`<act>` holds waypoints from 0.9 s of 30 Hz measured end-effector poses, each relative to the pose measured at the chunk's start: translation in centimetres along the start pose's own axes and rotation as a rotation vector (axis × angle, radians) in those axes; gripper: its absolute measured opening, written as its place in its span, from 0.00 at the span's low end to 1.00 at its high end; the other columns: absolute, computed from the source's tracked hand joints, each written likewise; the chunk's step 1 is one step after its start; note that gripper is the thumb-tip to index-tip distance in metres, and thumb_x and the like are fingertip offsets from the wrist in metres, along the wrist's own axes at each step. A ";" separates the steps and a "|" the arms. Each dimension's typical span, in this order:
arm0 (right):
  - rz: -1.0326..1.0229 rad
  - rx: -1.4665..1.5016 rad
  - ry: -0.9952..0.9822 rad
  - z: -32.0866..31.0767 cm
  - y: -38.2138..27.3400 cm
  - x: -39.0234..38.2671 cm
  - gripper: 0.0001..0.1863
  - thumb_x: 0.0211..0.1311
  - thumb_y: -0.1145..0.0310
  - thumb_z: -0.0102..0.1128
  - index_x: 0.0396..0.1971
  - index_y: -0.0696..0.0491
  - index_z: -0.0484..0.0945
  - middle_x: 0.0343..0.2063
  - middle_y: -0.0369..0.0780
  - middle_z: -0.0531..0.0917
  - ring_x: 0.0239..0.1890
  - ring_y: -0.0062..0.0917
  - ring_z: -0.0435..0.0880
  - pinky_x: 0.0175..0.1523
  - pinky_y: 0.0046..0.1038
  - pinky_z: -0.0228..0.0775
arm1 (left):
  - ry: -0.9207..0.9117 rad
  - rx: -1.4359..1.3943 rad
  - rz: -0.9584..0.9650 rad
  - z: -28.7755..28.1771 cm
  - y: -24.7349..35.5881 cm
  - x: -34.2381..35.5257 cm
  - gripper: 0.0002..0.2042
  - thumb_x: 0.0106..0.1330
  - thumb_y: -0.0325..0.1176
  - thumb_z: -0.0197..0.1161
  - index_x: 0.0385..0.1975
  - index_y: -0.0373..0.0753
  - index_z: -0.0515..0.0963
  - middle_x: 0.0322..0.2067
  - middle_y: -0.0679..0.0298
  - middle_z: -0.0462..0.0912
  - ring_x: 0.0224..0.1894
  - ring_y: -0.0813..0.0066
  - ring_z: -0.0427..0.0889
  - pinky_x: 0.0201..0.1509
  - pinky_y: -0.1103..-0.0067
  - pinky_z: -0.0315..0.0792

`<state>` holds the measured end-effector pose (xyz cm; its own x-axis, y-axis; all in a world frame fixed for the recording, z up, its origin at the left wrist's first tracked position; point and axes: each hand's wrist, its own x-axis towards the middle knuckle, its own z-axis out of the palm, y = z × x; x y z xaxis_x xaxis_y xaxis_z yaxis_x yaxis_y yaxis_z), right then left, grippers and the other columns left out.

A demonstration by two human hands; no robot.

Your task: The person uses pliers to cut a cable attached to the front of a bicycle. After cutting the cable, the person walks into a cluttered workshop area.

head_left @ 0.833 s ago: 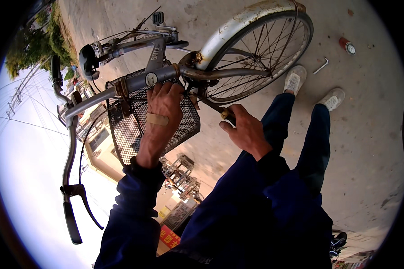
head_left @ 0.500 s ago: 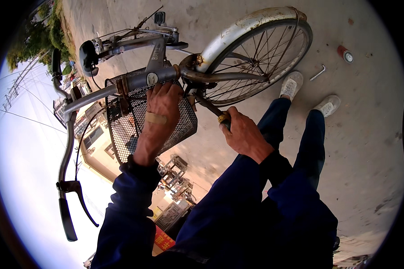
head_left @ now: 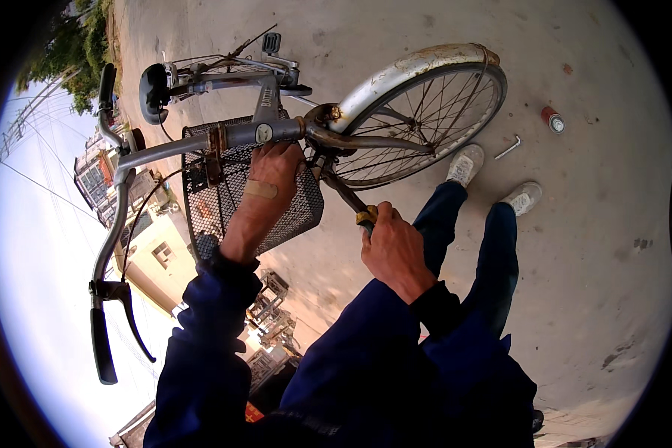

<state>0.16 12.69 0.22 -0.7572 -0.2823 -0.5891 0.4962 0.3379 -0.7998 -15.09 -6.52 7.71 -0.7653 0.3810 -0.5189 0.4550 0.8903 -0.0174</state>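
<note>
Clamping my right grip [head_left: 393,250] round the tool [head_left: 345,194], likely stiff, best held by its handle [head_left: 365,216]; can't tell left grip's [head_left: 272,178] state.

Stained grey ground [head_left: 582,246] carries a red can [head_left: 552,119] and, near it, a metal rod [head_left: 508,148]. Two pale shoes [head_left: 467,165] stand there.

The right hand [head_left: 394,251] has swung the yellow-gripped bar [head_left: 346,196] clockwise: its handle [head_left: 364,217], pointing toward four o'clock before, now points between four and five. The view has shifted, so the red can [head_left: 552,120], the metal tool [head_left: 508,148] and both pale shoes [head_left: 467,165] have slid toward seven o'clock, and the red sign [head_left: 253,413] near seven now shows only a sliver.
</note>
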 end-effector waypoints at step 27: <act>-0.205 -0.217 0.026 -1.4 1.8 2.2 0.15 0.52 0.75 0.64 0.39 0.62 0.73 0.29 0.49 0.82 0.29 0.40 0.87 0.29 0.37 0.79 | 0.044 0.017 -0.088 -2.3 -1.2 -1.5 0.02 0.66 0.22 0.62 0.35 0.35 0.80 0.33 0.54 0.83 0.39 0.52 0.81 0.47 0.62 0.74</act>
<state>-1.16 13.93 -2.35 -0.8443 -0.3421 -0.4124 0.2316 0.4609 -0.8567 -15.55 -7.59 10.47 -0.8216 0.3125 -0.4767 0.3928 0.9165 -0.0761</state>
